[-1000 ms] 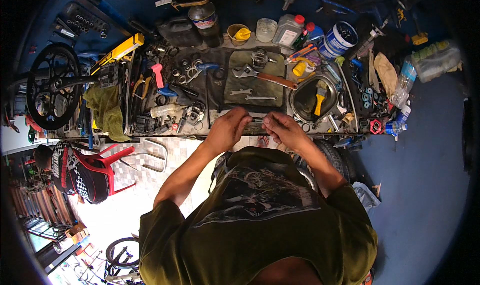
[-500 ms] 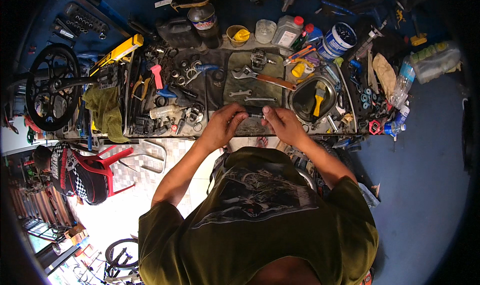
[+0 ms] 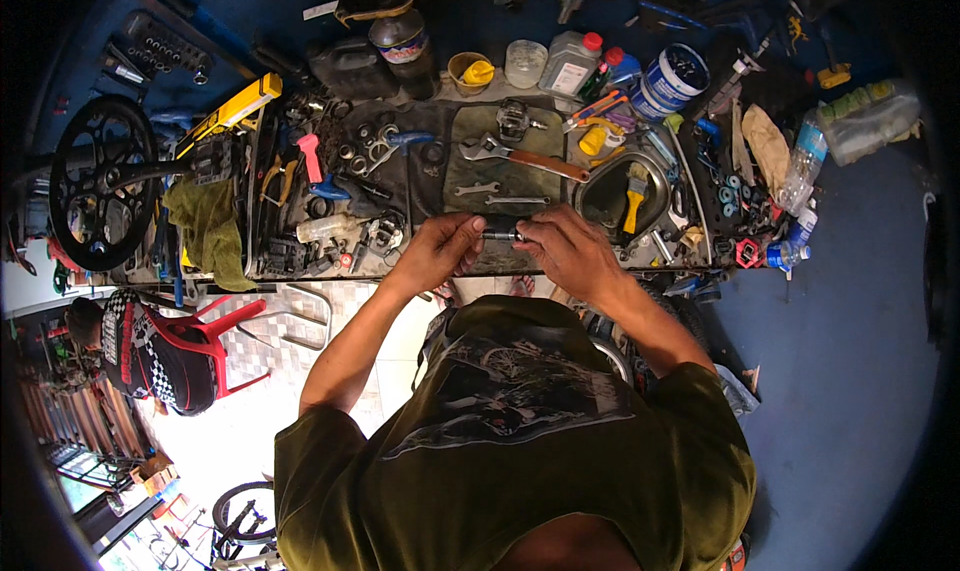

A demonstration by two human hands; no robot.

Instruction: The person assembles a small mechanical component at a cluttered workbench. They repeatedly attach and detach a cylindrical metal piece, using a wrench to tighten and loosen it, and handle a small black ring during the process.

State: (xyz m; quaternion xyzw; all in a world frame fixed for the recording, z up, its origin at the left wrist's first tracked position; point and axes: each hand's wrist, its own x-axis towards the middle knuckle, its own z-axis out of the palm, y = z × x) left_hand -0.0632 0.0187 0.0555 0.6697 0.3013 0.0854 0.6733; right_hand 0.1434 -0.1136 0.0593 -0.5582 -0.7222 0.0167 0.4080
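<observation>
1. Both hands meet over the near edge of the workbench (image 3: 300, 271). The left hand (image 3: 440, 251) and the right hand (image 3: 565, 251) each pinch one end of a small dark cylindrical part (image 3: 500, 234), which spans the short gap between the fingertips. Both hands are clamped on it; neither is free.

2. To do this well, I judge it best to keep the part level and directly over the bench, so anything that slips lands on the surface and not on the floor. One hand should hold steady while the other turns; the grip should sit on the ends, clear of the middle.

3. Just beyond the hands, on a dark green mat (image 3: 520, 171), lie an adjustable wrench (image 3: 520, 156) with a brown handle and a small open spanner (image 3: 477, 188); both are within easy reach.

4. Beyond the right hand sits a metal tray (image 3: 610, 176) holding a yellow-handled brush (image 3: 634, 193). Beyond the left hand is a crowded patch of dark small parts and a pink-handled tool (image 3: 310, 156).

5. Far off to the left, an olive rag (image 3: 210, 231) hangs over the bench edge and a black chainring (image 3: 105, 181) sticks out.

6. Bottles and a blue tub (image 3: 670, 79) line the back against a blue wall. Below the left forearm stands a red plastic chair (image 3: 215, 331) on pale tiled floor.
</observation>
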